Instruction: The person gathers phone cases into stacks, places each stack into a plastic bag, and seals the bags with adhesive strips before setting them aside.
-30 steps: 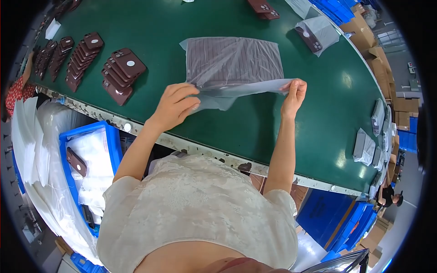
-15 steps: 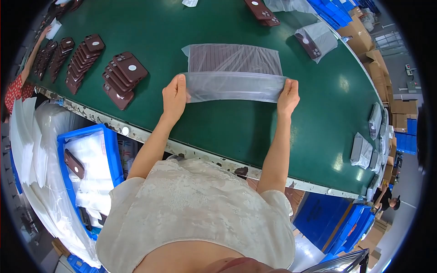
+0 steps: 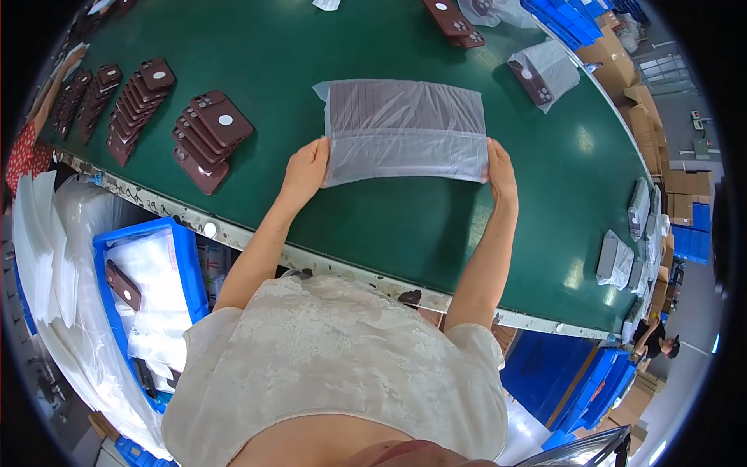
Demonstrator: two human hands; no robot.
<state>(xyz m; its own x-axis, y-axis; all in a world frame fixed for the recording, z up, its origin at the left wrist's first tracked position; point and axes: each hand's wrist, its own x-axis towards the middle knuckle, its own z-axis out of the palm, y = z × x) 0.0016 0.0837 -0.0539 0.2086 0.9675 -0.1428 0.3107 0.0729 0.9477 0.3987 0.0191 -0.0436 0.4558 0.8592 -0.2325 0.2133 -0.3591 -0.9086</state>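
Observation:
A translucent plastic bag point(image 3: 405, 128) packed with a row of dark brown phone cases lies flat on the green belt point(image 3: 373, 226). Its open flap is folded up over the near half of the pack. My left hand point(image 3: 307, 167) presses on the flap's left end and my right hand point(image 3: 499, 162) presses on its right end, fingers flat along the bag's edges.
Rows of loose brown phone cases point(image 3: 204, 132) lie to the left on the belt. More bagged cases point(image 3: 541, 70) sit at the far right and packed bundles point(image 3: 618, 257) at the right edge. A blue bin point(image 3: 187, 257) with plastic bags stands below the table at left.
The flap was lifted and stretched between both hands, then folded forward over the pack. Both hands moved away from me and now press it down.

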